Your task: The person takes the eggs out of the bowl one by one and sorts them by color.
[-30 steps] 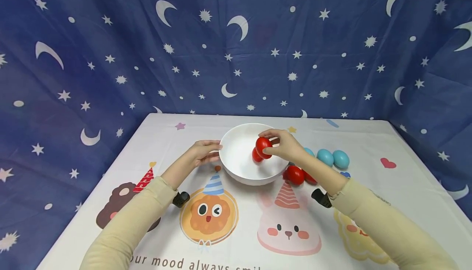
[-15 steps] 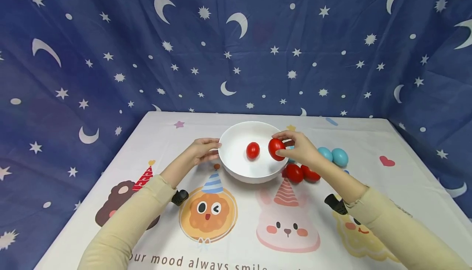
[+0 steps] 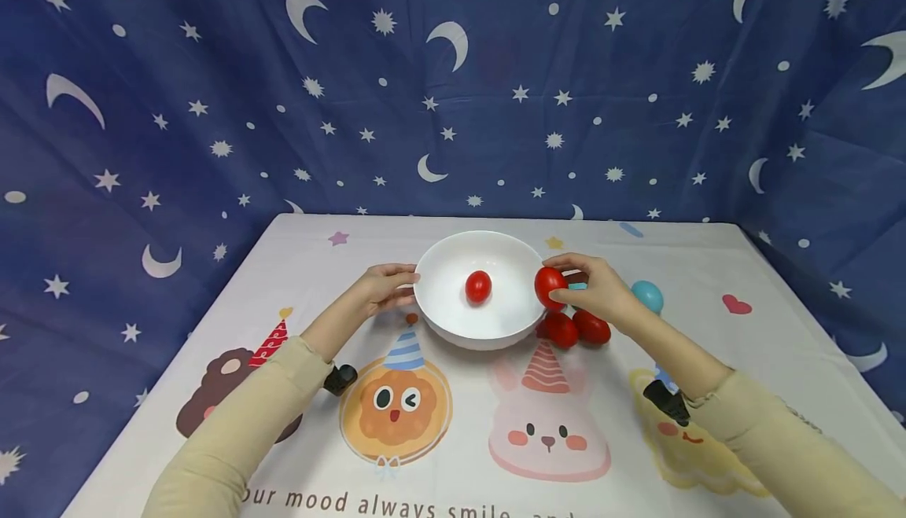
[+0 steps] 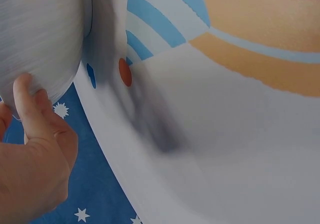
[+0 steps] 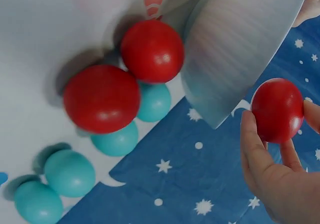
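The table (image 3: 453, 439) wears a pale cartoon cloth, and on it sits one white bowl (image 3: 453, 329), steadied at its near-left wall by the left hand (image 3: 382, 288), whose fingers lie fairly straight against the side rather than curling round it. The right hand (image 3: 602, 292) pinches a red egg (image 3: 549, 287) between thumb and fingertips, just outside the bowl's right rim and off the table. To my eye, setting that egg down well means lowering it gently beside the two others, so nothing rolls, while the left hand holds the bowl in place.

Counting: four red eggs in all, one lying in the bowl (image 3: 478, 286), one held, and a pair on the cloth (image 3: 575, 328) touching each other right of the bowl. The right wrist view shows four blue eggs (image 5: 70, 173) behind them.
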Action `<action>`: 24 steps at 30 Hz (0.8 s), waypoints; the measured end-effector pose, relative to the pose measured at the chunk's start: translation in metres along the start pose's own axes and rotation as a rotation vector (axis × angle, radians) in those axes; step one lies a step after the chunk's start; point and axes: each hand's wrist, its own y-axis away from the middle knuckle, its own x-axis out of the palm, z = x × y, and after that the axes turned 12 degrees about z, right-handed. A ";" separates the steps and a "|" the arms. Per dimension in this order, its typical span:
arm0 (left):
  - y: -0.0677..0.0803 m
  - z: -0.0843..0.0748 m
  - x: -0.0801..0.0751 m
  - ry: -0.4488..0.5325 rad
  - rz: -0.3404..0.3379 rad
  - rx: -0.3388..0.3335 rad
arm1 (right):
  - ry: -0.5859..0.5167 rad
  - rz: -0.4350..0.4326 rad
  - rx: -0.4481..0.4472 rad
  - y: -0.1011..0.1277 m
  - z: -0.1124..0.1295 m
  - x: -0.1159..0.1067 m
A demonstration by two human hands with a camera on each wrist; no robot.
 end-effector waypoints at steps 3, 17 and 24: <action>0.002 0.001 0.000 0.010 0.005 -0.001 | 0.013 -0.005 0.000 0.003 -0.005 -0.003; -0.001 -0.003 0.003 0.016 0.015 0.012 | 0.090 -0.037 -0.034 0.027 -0.034 -0.026; 0.003 0.000 0.002 -0.046 -0.001 0.028 | 0.115 -0.040 -0.015 0.034 -0.044 -0.033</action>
